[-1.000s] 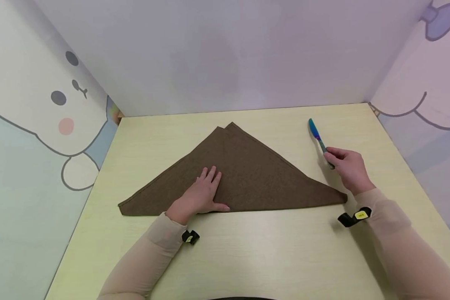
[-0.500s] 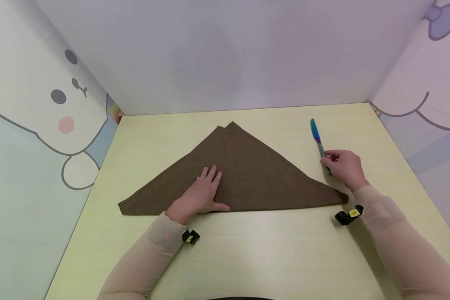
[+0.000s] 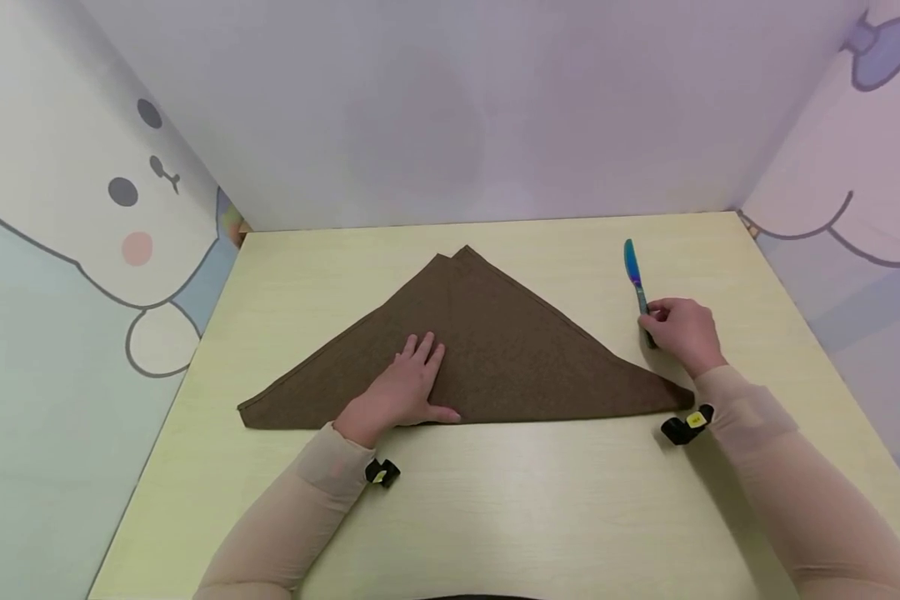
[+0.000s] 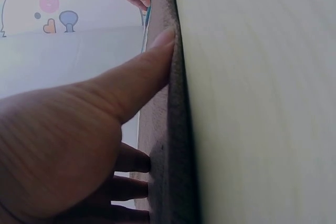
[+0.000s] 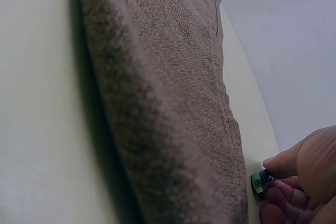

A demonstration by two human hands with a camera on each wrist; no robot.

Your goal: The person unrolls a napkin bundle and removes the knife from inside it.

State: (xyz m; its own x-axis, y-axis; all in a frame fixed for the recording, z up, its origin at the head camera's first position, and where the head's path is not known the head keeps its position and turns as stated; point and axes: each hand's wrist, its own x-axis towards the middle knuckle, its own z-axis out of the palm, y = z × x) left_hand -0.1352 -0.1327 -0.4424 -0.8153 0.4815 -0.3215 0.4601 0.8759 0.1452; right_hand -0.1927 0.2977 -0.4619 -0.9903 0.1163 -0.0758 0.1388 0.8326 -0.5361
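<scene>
A brown cloth (image 3: 525, 350), folded into a wide triangle, lies on the table with its peak toward the back wall. My left hand (image 3: 397, 392) rests flat on it left of the middle, fingers spread and thumb along the front fold; the left wrist view shows that thumb (image 4: 142, 77) on the folded edge. To the right of the cloth, my right hand (image 3: 682, 332) pinches the handle of a shiny blue-green table knife (image 3: 633, 265), its blade pointing to the back. In the right wrist view the knife's handle end (image 5: 261, 180) shows between thumb and fingers, beside the cloth.
The pale wooden table (image 3: 525, 508) meets a plain back wall (image 3: 450, 117). Side panels with cartoon animals, such as the left panel (image 3: 60, 350), flank it. Black wrist cameras (image 3: 686, 425) sit on both sleeves.
The right hand has shifted slightly left with the knife, whose handle has swung left so that it points more directly to the back. The left hand and cloth stay put.
</scene>
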